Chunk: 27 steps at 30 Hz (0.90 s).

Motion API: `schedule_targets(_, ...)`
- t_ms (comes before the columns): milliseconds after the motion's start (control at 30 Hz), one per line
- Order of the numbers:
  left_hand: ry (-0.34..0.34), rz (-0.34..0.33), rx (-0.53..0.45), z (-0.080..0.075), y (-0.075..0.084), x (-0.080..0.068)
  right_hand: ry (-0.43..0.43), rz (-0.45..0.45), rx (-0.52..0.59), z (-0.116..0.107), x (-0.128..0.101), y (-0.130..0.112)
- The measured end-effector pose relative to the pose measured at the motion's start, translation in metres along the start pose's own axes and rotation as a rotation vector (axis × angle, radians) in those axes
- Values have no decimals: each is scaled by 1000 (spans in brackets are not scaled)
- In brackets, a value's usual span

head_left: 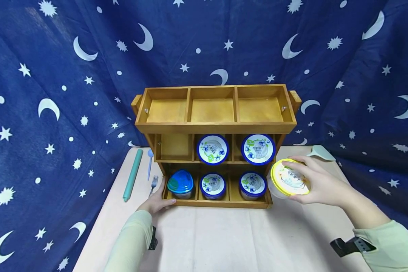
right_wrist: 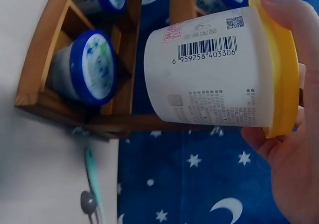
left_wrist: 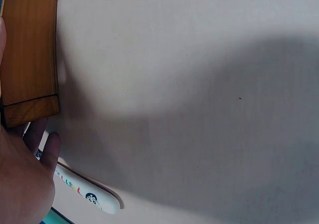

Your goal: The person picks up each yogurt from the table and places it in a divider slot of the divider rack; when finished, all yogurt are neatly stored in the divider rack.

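The right hand (head_left: 321, 181) is gripping a yellow-lidded tub (head_left: 289, 177) by its lid, fingers curled over the rim, holding it in the air just off the wooden rack (head_left: 217, 128) at the rack's 4 o'clock. In the right wrist view the tub (right_wrist: 219, 74) is lying on its side, barcode facing up, yellow lid against the palm (right_wrist: 294, 149).

The left hand (head_left: 156, 202) is resting against the rack's lower left corner, at its 8 o'clock, fingers relaxed and touching the wood and the desk (head_left: 224, 234), grasping nothing. The left wrist view is showing that corner (left_wrist: 30, 50) with the fingers (left_wrist: 47, 147) lying beside it.

The rack is standing with 3 tiers of 3 compartments each. The top tier is showing only bare wood. On the middle tier, 2 blue-lidded tubs are sitting in the centre (head_left: 212, 149) and right (head_left: 258, 149) compartments. On the bottom tier, a container with a blue rounded lid (head_left: 180, 183) is filling the left compartment, with 2 more blue-lidded tubs at centre (head_left: 213, 186) and right (head_left: 252, 185).

At the rack's 9 o'clock, a teal stick (head_left: 133, 174), a spoon (head_left: 150, 162) and a fork (head_left: 153, 184) are lying on the desk. At 3 o'clock, a pale green scoop (head_left: 321, 153) is lying near the desk's far edge.
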<state>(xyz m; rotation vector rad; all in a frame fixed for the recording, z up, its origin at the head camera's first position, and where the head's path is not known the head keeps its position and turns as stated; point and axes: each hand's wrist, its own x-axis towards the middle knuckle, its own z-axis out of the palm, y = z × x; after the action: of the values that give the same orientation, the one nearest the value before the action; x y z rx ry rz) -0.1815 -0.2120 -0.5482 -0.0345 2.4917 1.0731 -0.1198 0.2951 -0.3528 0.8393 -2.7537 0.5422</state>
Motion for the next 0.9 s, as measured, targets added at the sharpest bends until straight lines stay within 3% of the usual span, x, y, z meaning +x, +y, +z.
schedule_targets(267,-1,-7,-12,0,1,0,-21,-49,37,-4,11,-16)
schedule_targets(600,6,-38,-5,1,2,-2,-55,-135,95,11,26,-36)
schedule_targets(900,6,-24,-27,1,1,0,-88,-159,200,23,46,-56)
